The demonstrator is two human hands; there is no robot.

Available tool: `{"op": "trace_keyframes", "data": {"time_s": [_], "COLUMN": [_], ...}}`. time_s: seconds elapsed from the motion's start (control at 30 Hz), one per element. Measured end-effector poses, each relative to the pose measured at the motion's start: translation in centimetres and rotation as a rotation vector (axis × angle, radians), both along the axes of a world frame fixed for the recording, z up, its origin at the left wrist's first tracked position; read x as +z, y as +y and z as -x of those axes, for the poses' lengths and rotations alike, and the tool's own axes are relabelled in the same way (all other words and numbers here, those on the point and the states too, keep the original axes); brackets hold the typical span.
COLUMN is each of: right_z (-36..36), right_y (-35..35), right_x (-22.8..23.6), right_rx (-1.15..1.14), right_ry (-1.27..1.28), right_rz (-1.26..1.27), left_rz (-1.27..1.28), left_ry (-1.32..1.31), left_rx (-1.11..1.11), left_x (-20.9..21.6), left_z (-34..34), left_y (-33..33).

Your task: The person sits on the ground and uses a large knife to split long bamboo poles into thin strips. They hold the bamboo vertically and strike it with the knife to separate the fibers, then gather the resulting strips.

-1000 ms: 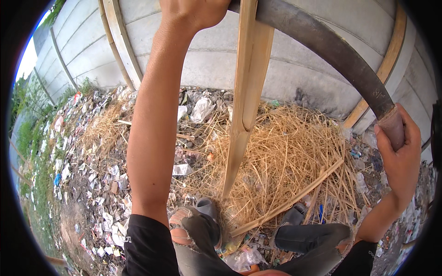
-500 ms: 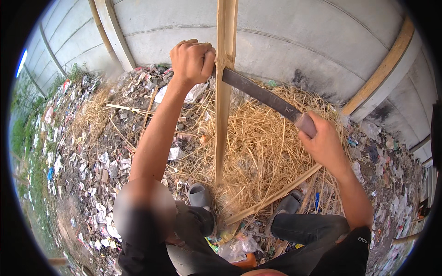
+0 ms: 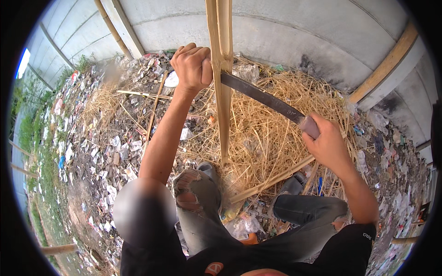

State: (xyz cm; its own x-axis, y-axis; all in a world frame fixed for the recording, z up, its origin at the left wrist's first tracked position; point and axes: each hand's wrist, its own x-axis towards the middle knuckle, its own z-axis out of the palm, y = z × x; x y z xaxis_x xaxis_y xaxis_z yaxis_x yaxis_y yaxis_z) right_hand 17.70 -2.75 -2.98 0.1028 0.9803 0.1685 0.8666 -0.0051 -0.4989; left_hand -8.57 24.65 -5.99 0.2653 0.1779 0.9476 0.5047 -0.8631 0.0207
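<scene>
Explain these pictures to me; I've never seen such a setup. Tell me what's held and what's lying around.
No machine here: a person works bare-handed. The view comes from the left of two wide fisheye cameras worn on the head, looking down, so straight edges bend near the rim. The right hand holds the handle of a curved blade. The blade meets an upright pale strip that looks like split bamboo. The left hand is closed just left of it; what it grips is hidden. Dry straw-like strands and scattered litter lie on the ground, before a grey wall.
</scene>
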Motion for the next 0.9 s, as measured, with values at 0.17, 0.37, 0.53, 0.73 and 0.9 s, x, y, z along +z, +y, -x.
{"op": "trace_keyframes", "data": {"time_s": [0.17,0.37,0.53,0.73,0.9], "right_z": [-0.5,-1.2,-1.7,1.7,1.3], "right_y": [-2.8,-5.5,-4.8,-2.1,-0.9], "right_x": [0.0,-0.1,-2.3,-3.6,-12.1], "right_rx": [0.006,0.039,0.039,0.039,0.091], "right_ry": [0.053,0.431,0.709,0.115,0.002], "right_rz": [0.115,0.368,0.505,0.147,0.119], "left_rz": [0.026,0.195,0.196,0.065,0.087], "left_ry": [0.074,0.311,0.479,0.148,0.027], "left_rx": [0.015,0.044,0.109,-0.004,-0.068], "left_x": [1.0,2.4,2.4,-3.2,-15.3], "left_z": [-0.2,0.0,0.9,3.2,2.5], "left_y": [-3.2,-5.4,-4.2,-2.3,-1.2]}}
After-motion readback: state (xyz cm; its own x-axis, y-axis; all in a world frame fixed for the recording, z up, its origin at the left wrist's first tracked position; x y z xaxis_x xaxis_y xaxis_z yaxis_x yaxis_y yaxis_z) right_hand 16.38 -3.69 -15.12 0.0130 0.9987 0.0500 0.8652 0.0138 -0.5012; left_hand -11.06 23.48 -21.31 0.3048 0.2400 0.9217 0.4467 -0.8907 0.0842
